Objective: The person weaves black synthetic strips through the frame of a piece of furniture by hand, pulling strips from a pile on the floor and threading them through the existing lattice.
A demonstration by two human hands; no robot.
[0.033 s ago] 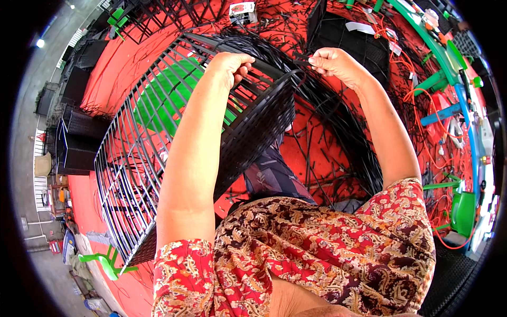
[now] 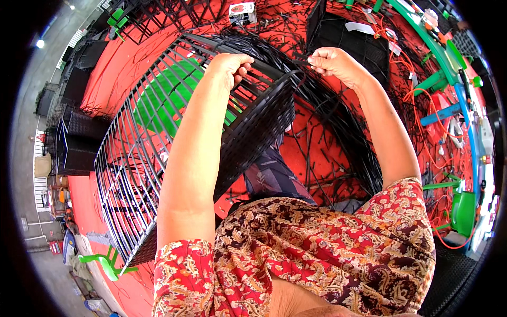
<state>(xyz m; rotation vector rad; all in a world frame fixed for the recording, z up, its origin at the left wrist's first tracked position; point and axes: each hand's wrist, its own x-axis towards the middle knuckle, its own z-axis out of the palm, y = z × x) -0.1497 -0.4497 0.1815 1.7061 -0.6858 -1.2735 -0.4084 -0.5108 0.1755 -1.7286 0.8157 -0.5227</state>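
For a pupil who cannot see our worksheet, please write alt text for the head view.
A person's right hand pinches a black strip beside a barred, woven-sided black frame, while the left hand curls at the frame's edge. Bundled black strands lie on the red floor.

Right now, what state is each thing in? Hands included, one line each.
Black barred frame: woven on one side, bars bare on another
Left hand: fingers curled over the frame, hold unclear
Right hand: pinching a thin black strip
Bundle of long black strips: loose, curving past the frame
Red floor: littered with scraps
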